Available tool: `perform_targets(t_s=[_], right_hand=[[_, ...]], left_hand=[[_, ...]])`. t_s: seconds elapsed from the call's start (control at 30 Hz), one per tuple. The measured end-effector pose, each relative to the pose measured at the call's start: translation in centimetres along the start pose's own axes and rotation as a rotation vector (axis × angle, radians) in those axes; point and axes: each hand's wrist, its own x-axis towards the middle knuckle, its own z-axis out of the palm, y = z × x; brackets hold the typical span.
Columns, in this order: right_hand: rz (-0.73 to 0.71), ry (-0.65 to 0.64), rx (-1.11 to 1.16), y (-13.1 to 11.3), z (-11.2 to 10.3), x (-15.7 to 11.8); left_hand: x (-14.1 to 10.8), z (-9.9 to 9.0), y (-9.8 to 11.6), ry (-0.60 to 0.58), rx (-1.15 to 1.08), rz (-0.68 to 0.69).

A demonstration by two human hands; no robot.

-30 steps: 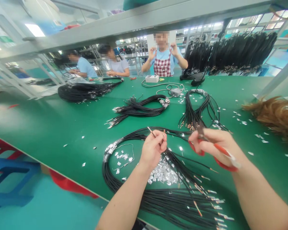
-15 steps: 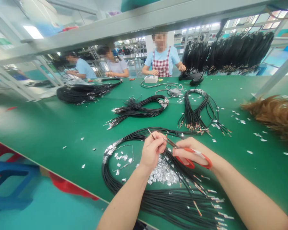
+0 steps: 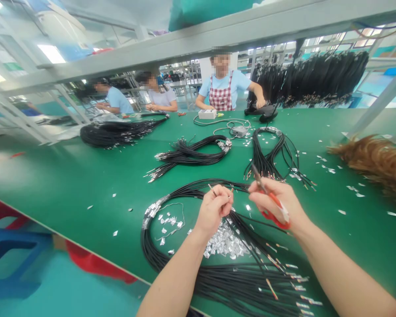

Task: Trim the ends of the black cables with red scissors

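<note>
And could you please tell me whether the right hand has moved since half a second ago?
Yes: against the pile of silvery scraps, the right hand has moved rightward and slightly forward, with the scissors.

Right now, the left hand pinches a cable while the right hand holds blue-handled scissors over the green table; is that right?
Not quite: the scissors have red handles, not blue, as the head view shows. The right hand holds them over the green table while the left hand pinches a cable.
</note>
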Motion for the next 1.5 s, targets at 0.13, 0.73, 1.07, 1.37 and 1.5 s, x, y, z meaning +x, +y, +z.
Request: perform_targets(t_s=[0.13,0.73,1.07,1.37,1.5], right_hand=[[-0.239,0.083,-0.04,-0.1,-0.6,0.0],[-0.263,0.088,0.005,1.8,-0.4,-0.6],[-0.208,0.103,0.142,1.8,-0.2,-0.2],[-0.243,-0.04,0.122,2.2,0.3,-0.5],[-0.203,0.075,0.238,2.3,0.1,-0.2]], left_hand=[[0.0,0.4,-0.7,-0.138,0.07,-0.092],[-0.1,2.3,-2.4,-0.116,0.276,0.03],[-0.4,2.4,-2.9,-0.072,0.173,-0.059],[-0.3,1.7,-2.5,-0.223,-0.035,-0.249],[-0.3,1.5,-2.4,-0.103,0.022,-0.158]])
